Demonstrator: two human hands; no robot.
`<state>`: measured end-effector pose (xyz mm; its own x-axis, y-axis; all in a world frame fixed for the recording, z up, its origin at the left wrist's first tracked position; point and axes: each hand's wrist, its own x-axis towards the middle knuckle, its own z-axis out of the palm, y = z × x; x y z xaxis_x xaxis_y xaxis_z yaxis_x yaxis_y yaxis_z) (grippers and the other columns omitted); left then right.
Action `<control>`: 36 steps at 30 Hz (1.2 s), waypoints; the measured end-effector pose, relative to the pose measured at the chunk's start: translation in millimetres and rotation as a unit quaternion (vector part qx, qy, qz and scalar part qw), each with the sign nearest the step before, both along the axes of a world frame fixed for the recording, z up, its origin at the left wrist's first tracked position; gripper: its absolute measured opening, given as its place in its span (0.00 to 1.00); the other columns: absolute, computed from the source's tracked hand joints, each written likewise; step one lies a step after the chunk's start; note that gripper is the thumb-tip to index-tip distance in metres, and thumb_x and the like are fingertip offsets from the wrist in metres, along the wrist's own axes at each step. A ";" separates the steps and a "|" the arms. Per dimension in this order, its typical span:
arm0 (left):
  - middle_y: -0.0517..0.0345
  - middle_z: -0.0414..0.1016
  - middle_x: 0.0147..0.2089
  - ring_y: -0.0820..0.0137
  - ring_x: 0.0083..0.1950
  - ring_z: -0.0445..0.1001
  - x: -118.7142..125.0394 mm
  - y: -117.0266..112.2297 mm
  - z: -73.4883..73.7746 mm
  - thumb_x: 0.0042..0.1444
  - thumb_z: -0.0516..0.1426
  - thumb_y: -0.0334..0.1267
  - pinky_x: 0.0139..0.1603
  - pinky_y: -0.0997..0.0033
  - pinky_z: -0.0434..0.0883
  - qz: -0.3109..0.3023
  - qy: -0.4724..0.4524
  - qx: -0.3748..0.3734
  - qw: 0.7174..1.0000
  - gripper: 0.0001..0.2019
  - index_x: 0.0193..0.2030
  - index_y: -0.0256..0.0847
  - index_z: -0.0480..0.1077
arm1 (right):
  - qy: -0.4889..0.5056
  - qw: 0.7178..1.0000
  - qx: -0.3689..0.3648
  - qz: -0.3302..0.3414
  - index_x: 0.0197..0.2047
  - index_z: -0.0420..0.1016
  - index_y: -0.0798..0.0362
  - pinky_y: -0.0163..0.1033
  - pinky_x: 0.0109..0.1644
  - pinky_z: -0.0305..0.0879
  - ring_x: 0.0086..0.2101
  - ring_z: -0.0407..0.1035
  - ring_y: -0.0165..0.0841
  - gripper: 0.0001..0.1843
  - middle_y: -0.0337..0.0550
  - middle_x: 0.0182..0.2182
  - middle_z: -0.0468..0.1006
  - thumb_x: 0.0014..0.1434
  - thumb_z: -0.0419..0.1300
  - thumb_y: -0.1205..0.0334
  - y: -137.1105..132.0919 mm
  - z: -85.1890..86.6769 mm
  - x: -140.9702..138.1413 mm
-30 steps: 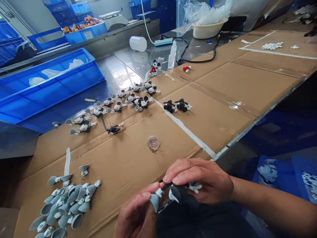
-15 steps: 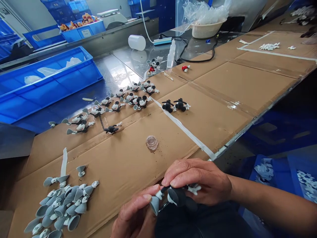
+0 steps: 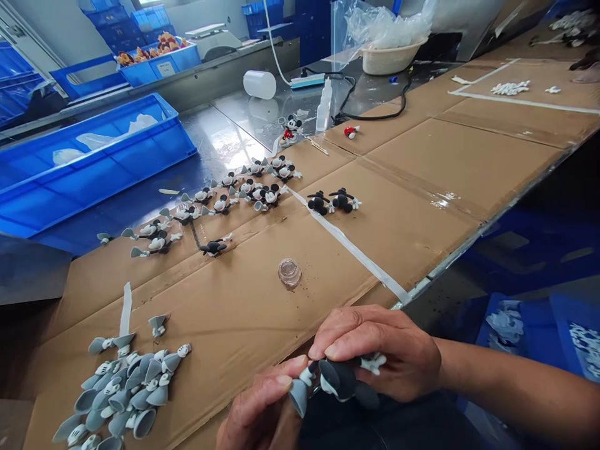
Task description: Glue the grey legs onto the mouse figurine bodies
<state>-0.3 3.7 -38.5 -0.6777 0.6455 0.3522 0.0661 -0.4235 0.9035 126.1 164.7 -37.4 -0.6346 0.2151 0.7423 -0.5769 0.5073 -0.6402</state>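
Close to my body, my right hand (image 3: 375,350) pinches a black-and-white mouse figure part (image 3: 344,379) with round ears and a white-gloved hand sticking out on the right. The thumb and fingers of my left hand (image 3: 269,397) grip a grey cone piece with a white glove (image 3: 299,395). That glove meets the end of the figure's black arm; whether they are joined I cannot tell. At the lower left lies a heap of similar grey cone pieces (image 3: 131,387). Several mouse figures with cones (image 3: 222,203) are spread along the cardboard further back.
A small clear round dish (image 3: 289,274) sits on the cardboard (image 3: 253,300). Two black mouse parts (image 3: 342,200) lie by a white tape strip (image 3: 351,244). Behind are a painted mouse figure (image 3: 291,128), a squeeze bottle (image 3: 324,106) and a blue crate (image 3: 94,156).
Both hands have shifted slightly right and down in the view, still holding the figure and the cone piece. The table items appear slightly shifted too, as the camera moved a little.
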 end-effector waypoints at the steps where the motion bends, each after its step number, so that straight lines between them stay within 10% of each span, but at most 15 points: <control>1: 0.48 0.85 0.45 0.58 0.45 0.85 -12.0 -1.7 0.1 0.59 0.67 0.36 0.45 0.69 0.82 -0.076 0.021 -0.001 0.997 0.10 0.48 0.42 0.82 | -0.001 1.000 0.004 -0.001 0.56 0.72 0.60 0.39 0.51 0.78 0.46 0.79 0.34 0.13 0.58 0.42 0.83 0.70 0.56 0.70 0.0 0.3 0.3; 5: 0.41 0.79 0.52 0.49 0.50 0.80 -48.7 -6.4 -1.3 0.67 0.58 0.38 0.48 0.57 0.81 -0.282 0.073 -0.032 0.956 0.13 0.55 0.46 0.79 | 0.000 1.000 0.007 -0.003 0.56 0.72 0.61 0.39 0.50 0.78 0.45 0.79 0.35 0.13 0.59 0.42 0.82 0.70 0.56 0.70 0.7 0.4 0.9; 15: 0.42 0.79 0.53 0.48 0.51 0.79 -36.9 -2.0 3.4 0.66 0.59 0.38 0.50 0.57 0.80 -0.266 0.076 -0.031 0.961 0.14 0.57 0.45 0.78 | -0.009 1.000 0.022 -0.012 0.56 0.72 0.61 0.40 0.49 0.79 0.44 0.79 0.35 0.12 0.59 0.41 0.82 0.71 0.55 0.69 1.3 -0.1 5.2; 19: 0.46 0.82 0.50 0.55 0.48 0.83 -28.6 -3.4 9.3 0.66 0.59 0.41 0.48 0.66 0.81 -0.170 0.063 -0.028 0.983 0.12 0.52 0.44 0.81 | -0.008 0.999 0.027 -0.019 0.56 0.72 0.61 0.40 0.48 0.80 0.44 0.80 0.36 0.13 0.59 0.40 0.82 0.72 0.54 0.68 2.6 -1.4 6.3; 23: 0.45 0.79 0.53 0.52 0.51 0.81 -29.1 -3.8 7.6 0.66 0.59 0.36 0.50 0.62 0.81 -0.237 0.109 -0.024 0.965 0.14 0.57 0.45 0.78 | -0.005 0.999 0.031 -0.015 0.57 0.72 0.60 0.40 0.48 0.80 0.44 0.80 0.35 0.13 0.58 0.41 0.83 0.71 0.56 0.68 3.2 -2.5 6.1; 28: 0.51 0.83 0.48 0.57 0.46 0.84 -22.0 0.0 4.5 0.64 0.62 0.38 0.45 0.69 0.81 -0.128 0.090 -0.016 0.987 0.11 0.52 0.47 0.81 | -0.004 1.000 0.018 -0.007 0.54 0.74 0.61 0.39 0.49 0.79 0.44 0.80 0.34 0.12 0.57 0.41 0.83 0.69 0.61 0.66 3.6 -4.4 6.7; 36: 0.48 0.79 0.54 0.55 0.52 0.80 -35.6 -2.2 3.9 0.68 0.56 0.36 0.51 0.65 0.79 -0.244 0.124 -0.023 0.961 0.16 0.60 0.49 0.76 | 0.004 1.000 0.025 -0.004 0.57 0.74 0.62 0.40 0.48 0.80 0.46 0.80 0.36 0.14 0.59 0.43 0.84 0.70 0.58 0.70 3.7 -3.5 10.4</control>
<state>-35.9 1.5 -34.5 -0.1885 0.8839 0.4281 0.0854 -0.4195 0.9037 136.5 168.4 -40.9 -0.6269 0.1838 0.7571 -0.5771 0.5432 -0.6098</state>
